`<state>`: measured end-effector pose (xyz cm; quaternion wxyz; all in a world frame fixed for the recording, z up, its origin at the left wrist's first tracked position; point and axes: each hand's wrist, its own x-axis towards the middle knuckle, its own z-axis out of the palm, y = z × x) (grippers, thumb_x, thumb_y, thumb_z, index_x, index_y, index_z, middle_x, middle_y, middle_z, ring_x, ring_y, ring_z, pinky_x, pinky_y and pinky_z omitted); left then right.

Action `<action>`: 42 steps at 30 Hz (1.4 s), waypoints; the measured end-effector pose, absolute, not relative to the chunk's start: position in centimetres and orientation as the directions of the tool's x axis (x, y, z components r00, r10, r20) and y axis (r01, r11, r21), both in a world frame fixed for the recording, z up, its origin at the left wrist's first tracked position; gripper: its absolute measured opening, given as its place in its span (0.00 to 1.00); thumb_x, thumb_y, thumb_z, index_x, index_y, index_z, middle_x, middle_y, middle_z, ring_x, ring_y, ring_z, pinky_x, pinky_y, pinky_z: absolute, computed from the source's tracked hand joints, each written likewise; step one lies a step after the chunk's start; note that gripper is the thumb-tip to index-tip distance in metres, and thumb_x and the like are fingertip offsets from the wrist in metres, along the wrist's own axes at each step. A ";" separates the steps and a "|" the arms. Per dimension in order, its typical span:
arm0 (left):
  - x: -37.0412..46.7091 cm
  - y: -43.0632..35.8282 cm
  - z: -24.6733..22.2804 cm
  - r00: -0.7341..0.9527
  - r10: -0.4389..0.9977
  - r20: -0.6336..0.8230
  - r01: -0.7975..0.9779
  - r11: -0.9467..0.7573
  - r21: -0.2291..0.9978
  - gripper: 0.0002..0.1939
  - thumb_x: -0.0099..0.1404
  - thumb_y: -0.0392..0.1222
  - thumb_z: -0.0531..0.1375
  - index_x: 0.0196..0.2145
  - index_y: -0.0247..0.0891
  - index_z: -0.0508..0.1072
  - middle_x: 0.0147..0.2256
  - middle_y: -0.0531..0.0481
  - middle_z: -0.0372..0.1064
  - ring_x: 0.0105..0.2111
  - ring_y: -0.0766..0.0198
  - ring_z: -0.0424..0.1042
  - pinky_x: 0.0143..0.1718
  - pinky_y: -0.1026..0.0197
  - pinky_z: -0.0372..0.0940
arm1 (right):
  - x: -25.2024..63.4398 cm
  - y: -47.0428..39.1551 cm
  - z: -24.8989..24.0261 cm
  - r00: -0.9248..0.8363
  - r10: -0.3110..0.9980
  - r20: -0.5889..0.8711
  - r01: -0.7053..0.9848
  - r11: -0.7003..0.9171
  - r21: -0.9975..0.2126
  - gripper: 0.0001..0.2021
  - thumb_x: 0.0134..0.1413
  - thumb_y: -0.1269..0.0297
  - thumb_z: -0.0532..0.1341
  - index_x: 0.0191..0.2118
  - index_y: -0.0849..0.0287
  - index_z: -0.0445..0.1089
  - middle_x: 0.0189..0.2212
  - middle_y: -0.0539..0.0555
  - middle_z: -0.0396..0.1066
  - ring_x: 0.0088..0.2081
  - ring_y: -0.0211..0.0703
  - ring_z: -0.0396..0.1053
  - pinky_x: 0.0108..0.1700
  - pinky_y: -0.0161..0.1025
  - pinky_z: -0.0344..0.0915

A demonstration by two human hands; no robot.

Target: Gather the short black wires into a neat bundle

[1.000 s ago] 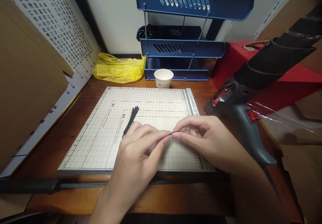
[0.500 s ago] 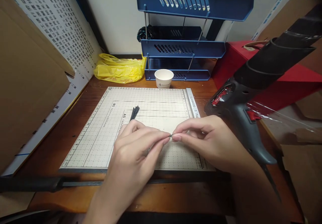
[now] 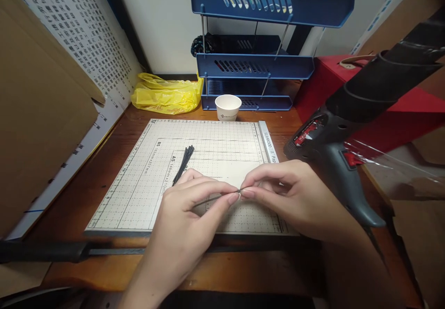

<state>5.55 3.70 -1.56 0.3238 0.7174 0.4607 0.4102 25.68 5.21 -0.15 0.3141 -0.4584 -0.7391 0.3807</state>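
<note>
My left hand [image 3: 189,211] pinches a thin dark strand [image 3: 212,199] between thumb and forefinger. Part of the strand shows below the forefinger, running back into the palm. Close beside those fingertips, my right hand [image 3: 290,191] pinches the strand's other end, and only a short dark piece is visible between the two grips. Whether it is a wire or a tube I cannot tell. Both hands hover over the pale gridded board of a paper trimmer [image 3: 135,188]. A bundle of several thin black pieces [image 3: 183,164] lies on that board, just beyond my left hand.
The trimmer's black-handled blade arm [image 3: 45,251] runs along the front. At right stands a grey-black heat gun [image 3: 351,174], with a red box [image 3: 378,123] behind. A white paper cup [image 3: 228,110], a yellow plastic bag [image 3: 168,96] and blue stacked trays [image 3: 255,66] stand at the back.
The fingertips have shifted slightly right and down in view. More of the strand now shows under my left forefinger, and more of the black bundle is uncovered. Both pinches stay closed.
</note>
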 end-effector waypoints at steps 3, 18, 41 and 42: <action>5.4 3.7 -1.7 0.252 0.921 0.297 0.412 -0.380 0.828 0.06 0.64 0.35 0.65 0.36 0.47 0.79 0.33 0.62 0.77 0.36 0.70 0.70 0.38 0.66 0.65 | 25.6 5.3 -0.3 -0.391 0.909 0.142 0.448 0.323 -0.834 0.03 0.57 0.66 0.65 0.32 0.55 0.76 0.19 0.43 0.63 0.21 0.30 0.54 0.22 0.31 0.51; 5.4 4.0 -1.4 0.227 0.969 0.099 0.271 -0.160 0.949 0.05 0.62 0.39 0.67 0.34 0.49 0.82 0.31 0.58 0.76 0.34 0.68 0.72 0.36 0.64 0.65 | 25.5 5.2 0.1 -0.390 0.901 0.189 0.464 0.369 -0.805 0.03 0.56 0.67 0.66 0.32 0.55 0.77 0.20 0.43 0.67 0.21 0.30 0.57 0.22 0.30 0.53; 5.7 1.7 -4.2 0.384 0.833 0.398 0.778 -0.524 0.347 0.17 0.70 0.42 0.58 0.55 0.39 0.69 0.54 0.46 0.70 0.53 0.50 0.64 0.54 0.46 0.60 | 26.3 3.9 -1.8 -0.327 0.935 0.136 0.757 0.345 -0.555 0.04 0.59 0.70 0.61 0.34 0.56 0.74 0.34 0.51 0.69 0.38 0.42 0.65 0.41 0.41 0.60; 5.8 1.3 -4.3 0.407 0.822 0.398 0.793 -0.534 0.293 0.20 0.70 0.44 0.57 0.58 0.37 0.67 0.56 0.46 0.68 0.56 0.49 0.63 0.57 0.44 0.57 | 26.3 3.9 -1.8 -0.324 0.937 0.134 0.758 0.342 -0.555 0.04 0.58 0.70 0.62 0.34 0.57 0.74 0.35 0.51 0.69 0.39 0.42 0.65 0.41 0.41 0.61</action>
